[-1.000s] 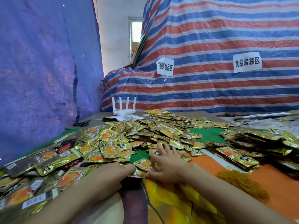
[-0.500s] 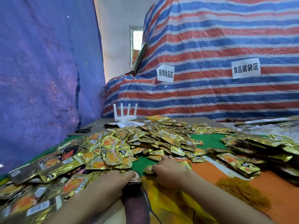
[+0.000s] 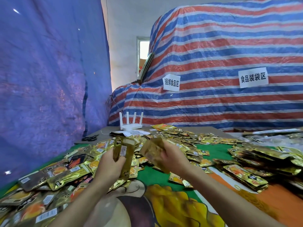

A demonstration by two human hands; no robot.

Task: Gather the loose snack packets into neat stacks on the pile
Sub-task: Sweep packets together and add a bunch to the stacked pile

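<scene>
Head view: both hands are raised above the counter (image 3: 218,150), close together but not touching. The left hand (image 3: 109,166) grips a bundle (image 3: 123,153) of gold packets held upright on edge, fingers curled round its lower half. The right hand (image 3: 173,158) holds a second bundle (image 3: 151,152), tilted and blurred, just beside the first; its grip is closed round the packets.

Loose packets (image 3: 185,140) lie scattered across the counter beneath and beyond the hands, thickest at the left. Flatter stacks (image 3: 246,175) sit well apart at the right.

A white router (image 3: 130,124) stands at the far edge, with scissors (image 3: 90,138) to its left. A striped tarp (image 3: 213,46) with two paper labels (image 3: 171,82) rises behind, and a blue tarp (image 3: 41,79) hangs on the left.
</scene>
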